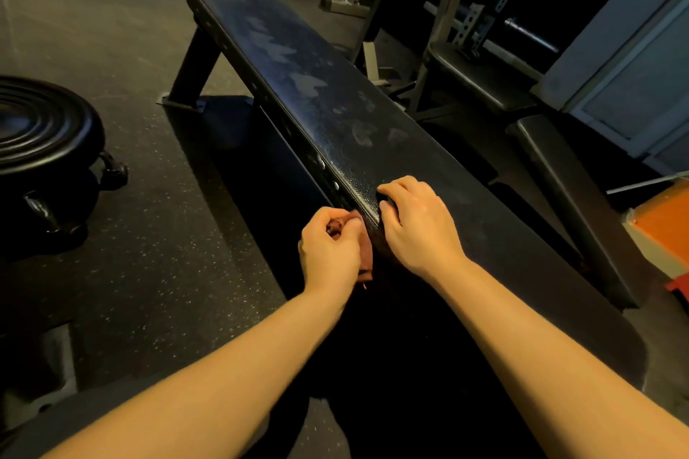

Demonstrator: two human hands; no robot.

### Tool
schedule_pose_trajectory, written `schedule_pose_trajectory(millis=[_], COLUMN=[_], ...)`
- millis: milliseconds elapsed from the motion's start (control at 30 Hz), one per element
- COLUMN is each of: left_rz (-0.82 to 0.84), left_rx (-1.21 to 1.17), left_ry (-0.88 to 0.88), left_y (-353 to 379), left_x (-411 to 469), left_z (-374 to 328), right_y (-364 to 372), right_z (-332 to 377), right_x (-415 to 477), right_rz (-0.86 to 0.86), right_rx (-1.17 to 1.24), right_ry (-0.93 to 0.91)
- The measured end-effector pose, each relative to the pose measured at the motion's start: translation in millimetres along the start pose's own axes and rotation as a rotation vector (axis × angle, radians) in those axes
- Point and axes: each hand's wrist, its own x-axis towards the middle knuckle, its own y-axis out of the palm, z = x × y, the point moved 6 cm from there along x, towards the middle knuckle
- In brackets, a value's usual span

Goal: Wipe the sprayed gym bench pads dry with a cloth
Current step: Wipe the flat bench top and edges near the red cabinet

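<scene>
So the cloth (365, 253) is a small reddish-brown rag, bunched up in the left hand (330, 244), sitting just below the middle of the shot at about 6 o'clock. Fingers and thumb are curled tight round it. It's up against the near left side edge of the bench pad (335, 112), with a bit hanging down below the fist.

The right hand (419, 225) is right next to it, at roughly 3 o'clock from the cloth. It's palm down on top of the pad, with the fingers bent over that same left edge and gripping it. The two hands are just beside each other, and I can't tell if they actually touch.

The pad itself is long, black and pebbly, running from 6 o'clock up to about 11 o'clock. Further along, around 12 o'clock, it's got pale blotchy patches (304, 82) on top. Can't tell if those are wet or dried.

Under it at 10 o'clock there's a slanted bench leg (194, 63) on the speckled rubber floor (149, 242). There's a stack of weight plates (37, 123) at 9 o'clock, well apart from the bench. At 3 o'clock a second bench (566, 197) runs alongside. Past that, at 1 o'clock, there's a rack (471, 17) with holed uprights and a barbell (529, 34). Orange box (663, 224) at the right edge, about 3 o'clock.
</scene>
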Motion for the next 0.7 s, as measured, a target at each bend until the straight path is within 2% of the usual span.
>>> schedule_pose_trajectory(millis=[100, 233, 367, 433, 500, 600, 700], left_rz=[-0.069, -0.052, 0.037, 0.095, 0.081, -0.047, -0.09], left_rx=[0.037, 0.199, 0.155, 0.216, 0.233, 0.041, 0.167], left_ry=[0.044, 0.162, 0.212, 0.258, 0.223, 0.055, 0.111], left_y=[-11.3, -23.1, -18.4, -12.5, -8.6, -14.2, -19.2], left_x=[45.8, 81.1, 65.8, 42.2, 32.9, 60.8, 77.3], left_z=[-15.1, -26.1, -18.5, -10.4, -5.6, -16.3, -30.5], right_y=[9.1, 11.3, 14.1, 14.1, 14.0, 15.2, 16.3], right_z=[-2.8, -3.8, -1.9, -2.5, -3.6, -4.0, -5.4], right_x=[0.0, 2.4, 2.3, 2.6, 3.5, 3.9, 5.1], right_rz=[-0.08, -0.098, -0.126, -0.136, -0.132, -0.111, -0.115], right_rx=[-0.006, -0.025, -0.051, -0.055, -0.047, -0.055, -0.052], right_ry=[0.01, 0.007, 0.015, 0.02, 0.028, 0.025, 0.024])
